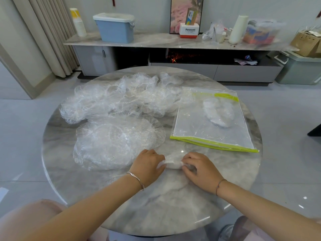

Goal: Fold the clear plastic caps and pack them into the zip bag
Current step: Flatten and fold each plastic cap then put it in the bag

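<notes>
Blue bin [114, 29], Panasonic box [189, 32] behind.

A round grey marble tabletop [121, 197] fills the centre over pale glossy floor tiles [20, 129]. Beige curtains [43, 32] hang upper left; a low marble-topped cabinet [156, 41] (blue lidded bin [115, 30] on it) runs along the white wall [147, 7].

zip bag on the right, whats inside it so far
Inside the zip bag, one whitish bundle of folded clear caps lies toward its far end; the near part shows only table through it. Its layers cover each other, so the count cannot be told.
</notes>
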Demonstrator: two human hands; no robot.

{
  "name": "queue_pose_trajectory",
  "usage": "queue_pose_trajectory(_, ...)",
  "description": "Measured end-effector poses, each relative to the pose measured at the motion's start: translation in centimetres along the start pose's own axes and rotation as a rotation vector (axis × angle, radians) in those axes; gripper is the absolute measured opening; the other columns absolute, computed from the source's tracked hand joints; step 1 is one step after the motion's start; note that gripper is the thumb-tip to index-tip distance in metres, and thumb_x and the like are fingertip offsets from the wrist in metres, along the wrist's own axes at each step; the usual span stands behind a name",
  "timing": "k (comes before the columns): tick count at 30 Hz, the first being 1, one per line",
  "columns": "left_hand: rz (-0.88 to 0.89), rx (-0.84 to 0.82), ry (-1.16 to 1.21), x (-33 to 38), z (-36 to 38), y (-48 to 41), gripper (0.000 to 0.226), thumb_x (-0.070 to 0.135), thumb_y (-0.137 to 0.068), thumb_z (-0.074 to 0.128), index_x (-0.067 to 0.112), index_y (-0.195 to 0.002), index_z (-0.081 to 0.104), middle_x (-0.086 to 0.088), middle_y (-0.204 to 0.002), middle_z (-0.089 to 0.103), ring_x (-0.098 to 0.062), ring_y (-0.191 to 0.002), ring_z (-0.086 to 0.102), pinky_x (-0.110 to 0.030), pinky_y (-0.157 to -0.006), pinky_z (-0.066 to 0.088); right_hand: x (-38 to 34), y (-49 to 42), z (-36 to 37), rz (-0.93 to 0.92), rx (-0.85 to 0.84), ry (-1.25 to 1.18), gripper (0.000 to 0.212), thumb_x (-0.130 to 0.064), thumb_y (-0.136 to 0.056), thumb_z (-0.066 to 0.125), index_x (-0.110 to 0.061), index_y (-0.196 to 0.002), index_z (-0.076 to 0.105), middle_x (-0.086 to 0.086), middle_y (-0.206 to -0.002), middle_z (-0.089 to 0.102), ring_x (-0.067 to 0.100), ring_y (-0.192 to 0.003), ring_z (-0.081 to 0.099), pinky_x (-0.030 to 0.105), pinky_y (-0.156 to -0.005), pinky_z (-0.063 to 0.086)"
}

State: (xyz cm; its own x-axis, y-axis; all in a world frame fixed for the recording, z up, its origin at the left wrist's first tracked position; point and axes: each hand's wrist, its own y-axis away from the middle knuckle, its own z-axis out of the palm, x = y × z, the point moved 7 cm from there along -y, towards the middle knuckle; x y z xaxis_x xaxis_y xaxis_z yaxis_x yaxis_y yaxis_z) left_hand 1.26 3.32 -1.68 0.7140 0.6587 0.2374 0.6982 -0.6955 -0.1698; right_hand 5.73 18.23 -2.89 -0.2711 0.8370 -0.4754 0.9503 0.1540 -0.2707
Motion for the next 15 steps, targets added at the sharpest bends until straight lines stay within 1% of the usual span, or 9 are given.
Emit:
queue_pose_trajectory(1, -0.059, -0.015, 0.040, -0.3, -0.1, 0.1, 0.025, 0.034, -0.094, 0.047, 0.016, -0.093, 0.065, -0.005, -0.081, 0.063, -0.022, -0.080, 0.057, -0.025, -0.075, 0.036, 0.5, -0.1, 0.0, 0.062, -0.004, -0.054, 0.019, -0.028, -0.083, 0.055, -0.014, -0.076, 0.066, -0.007, -0.077, 0.061, 0.010, -0.072, 0.053, 0.022, -0.070, 0.040)
queue_pose_trajectory(2, -0.112, -0.014, 0.082, -0.6, -0.1, 0.2, 0.025, 0.036, -0.094, 0.047, 0.016, -0.098, 0.062, -0.007, -0.084, 0.061, -0.023, -0.081, 0.056, -0.024, -0.072, 0.033, 0.9, -0.1, 0.0, 0.127, -0.001, -0.107, 0.019, -0.028, -0.085, 0.057, -0.013, -0.074, 0.064, -0.005, -0.072, 0.060, 0.010, -0.069, 0.052, 0.024, -0.067, 0.040)
queue_pose_trajectory(4, -0.189, -0.046, 0.149, -1.1, 0.2, 0.3, 0.024, 0.037, -0.094, 0.049, 0.017, -0.098, 0.060, -0.006, -0.084, 0.061, -0.023, -0.080, 0.057, -0.023, -0.068, 0.029, 1.7, 0.0, 0.0, 0.265, 0.016, -0.205, 0.015, -0.025, -0.086, 0.064, -0.015, -0.075, 0.065, -0.003, -0.069, 0.061, 0.009, -0.068, 0.053, 0.024, -0.067, 0.043)
queue_pose_trajectory(7, -0.253, -0.065, 0.234, -1.6, 0.6, 0.2, 0.022, 0.035, -0.092, 0.054, 0.018, -0.104, 0.059, -0.003, -0.085, 0.065, -0.020, -0.084, 0.059, -0.022, -0.073, 0.035, 2.5, 0.1, 0.3, 0.421, 0.044, -0.350, 0.012, -0.022, -0.083, 0.070, -0.019, -0.074, 0.063, -0.005, -0.067, 0.064, 0.002, -0.062, 0.054, 0.016, -0.064, 0.043)
queue_pose_trajectory(9, -0.250, -0.067, 0.195, -1.7, 0.6, 0.2, 0.026, 0.031, -0.090, 0.056, 0.020, -0.112, 0.055, -0.001, -0.088, 0.065, -0.016, -0.087, 0.058, -0.022, -0.079, 0.039, 2.9, 0.0, 0.6, 0.483, 0.042, -0.398, 0.016, -0.019, -0.081, 0.072, -0.021, -0.072, 0.059, -0.005, -0.060, 0.063, 0.000, -0.056, 0.052, 0.017, -0.062, 0.042)
queue_pose_trajectory(11, -0.181, -0.039, 0.100, -1.3, 0.4, 0.2, 0.039, 0.027, -0.086, 0.062, 0.022, -0.123, 0.050, 0.003, -0.102, 0.060, -0.015, -0.097, 0.055, -0.023, -0.085, 0.038, 3.1, -0.2, 0.8, 0.518, 0.029, -0.411, 0.019, -0.018, -0.079, 0.073, -0.021, -0.073, 0.056, -0.006, -0.052, 0.059, 0.001, -0.053, 0.049, 0.021, -0.062, 0.042)
queue_pose_trajectory(13, -0.009, 0.026, -0.002, -0.3, 0.2, 0.0, 0.051, 0.021, -0.074, 0.073, 0.024, -0.122, 0.053, 0.003, -0.111, 0.058, -0.017, -0.100, 0.056, -0.025, -0.086, 0.041, 3.3, -0.5, 1.0, 0.529, 0.008, -0.397, 0.021, -0.020, -0.078, 0.075, -0.022, -0.075, 0.054, -0.007, -0.050, 0.054, 0.004, -0.052, 0.047, 0.024, -0.060, 0.041)
queue_pose_trajectory(14, 0.097, 0.063, -0.029, 0.3, 0.3, 0.0, 0.049, 0.021, -0.072, 0.073, 0.025, -0.118, 0.057, 0.004, -0.113, 0.060, -0.017, -0.101, 0.058, -0.026, -0.088, 0.041, 3.3, -0.7, 1.0, 0.529, 0.002, -0.386, 0.023, -0.020, -0.077, 0.076, -0.023, -0.075, 0.053, -0.006, -0.049, 0.052, 0.006, -0.052, 0.046, 0.026, -0.060, 0.041)
queue_pose_trajectory(15, 0.195, 0.083, -0.047, 0.8, 0.4, 0.2, 0.040, 0.023, -0.076, 0.068, 0.026, -0.114, 0.060, 0.005, -0.115, 0.062, -0.016, -0.103, 0.059, -0.027, -0.092, 0.040, 3.4, -0.8, 1.1, 0.527, -0.003, -0.370, 0.024, -0.020, -0.077, 0.076, -0.024, -0.075, 0.052, -0.006, -0.049, 0.050, 0.007, -0.052, 0.045, 0.027, -0.060, 0.040)
